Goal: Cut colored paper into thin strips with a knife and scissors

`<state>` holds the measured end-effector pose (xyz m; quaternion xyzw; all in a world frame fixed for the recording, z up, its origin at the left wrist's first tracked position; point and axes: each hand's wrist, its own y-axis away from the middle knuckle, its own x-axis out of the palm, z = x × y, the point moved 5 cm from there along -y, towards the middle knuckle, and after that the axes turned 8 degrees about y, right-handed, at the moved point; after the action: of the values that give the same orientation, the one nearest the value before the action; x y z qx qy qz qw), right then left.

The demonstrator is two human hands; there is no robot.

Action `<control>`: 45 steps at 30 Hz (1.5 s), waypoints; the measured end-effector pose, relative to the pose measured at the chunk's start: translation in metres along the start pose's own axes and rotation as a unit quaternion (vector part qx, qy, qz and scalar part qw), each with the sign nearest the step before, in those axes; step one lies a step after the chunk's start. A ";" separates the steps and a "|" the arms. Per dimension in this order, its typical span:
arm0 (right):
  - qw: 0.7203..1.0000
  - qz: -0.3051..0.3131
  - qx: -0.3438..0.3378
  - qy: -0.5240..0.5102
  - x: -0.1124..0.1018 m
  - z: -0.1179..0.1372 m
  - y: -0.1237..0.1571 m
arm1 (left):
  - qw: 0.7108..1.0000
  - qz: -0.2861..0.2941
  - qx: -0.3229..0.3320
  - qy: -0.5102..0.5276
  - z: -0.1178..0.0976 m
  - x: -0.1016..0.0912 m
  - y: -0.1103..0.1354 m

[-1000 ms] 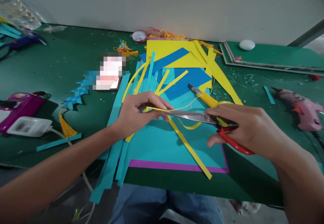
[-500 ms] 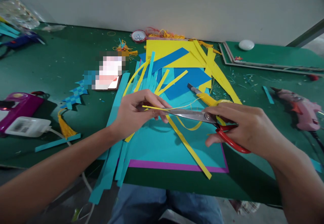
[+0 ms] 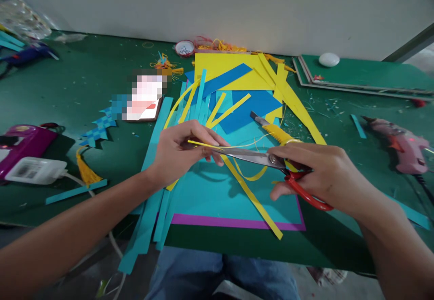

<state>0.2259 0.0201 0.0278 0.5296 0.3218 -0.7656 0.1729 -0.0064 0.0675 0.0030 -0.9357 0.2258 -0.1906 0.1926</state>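
My left hand (image 3: pixel 185 153) pinches a narrow yellow paper strip (image 3: pixel 203 144) above the work surface. My right hand (image 3: pixel 315 169) grips red-handled scissors (image 3: pixel 254 156), whose blades point left and run along the strip at my left fingertips. A thin yellow sliver curls above the blades. Below the hands lies a turquoise paper sheet (image 3: pixel 210 198) with a purple edge (image 3: pixel 230 221). A longer yellow strip (image 3: pixel 254 200) slants across it. A yellow utility knife (image 3: pixel 278 133) lies just behind the scissors, partly hidden by my right hand.
Yellow sheets (image 3: pixel 233 72) and blue paper (image 3: pixel 247 110) lie behind. Turquoise strips (image 3: pixel 152 169), a phone (image 3: pixel 144 99) and a woven blue ornament (image 3: pixel 101 128) are at left, near a purple power strip (image 3: pixel 34 146). A pink glue gun (image 3: pixel 403 146) rests at right.
My right hand and the scissors have shifted slightly left, the blades reaching further along the yellow strip. My left hand has barely moved.
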 end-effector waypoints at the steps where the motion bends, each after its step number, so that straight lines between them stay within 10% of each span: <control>1: 1.000 0.000 0.000 -0.002 0.000 0.000 0.000 | 1.000 -0.002 0.000 -0.002 0.000 0.000 0.000; 45: 1.000 0.003 -0.009 -0.004 0.002 0.004 -0.001 | 0.998 0.046 -0.021 -0.031 0.000 0.004 0.002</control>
<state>0.2215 0.0184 0.0270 0.5257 0.3259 -0.7644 0.1817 -0.0037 0.0635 0.0030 -0.9337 0.2663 -0.1475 0.1884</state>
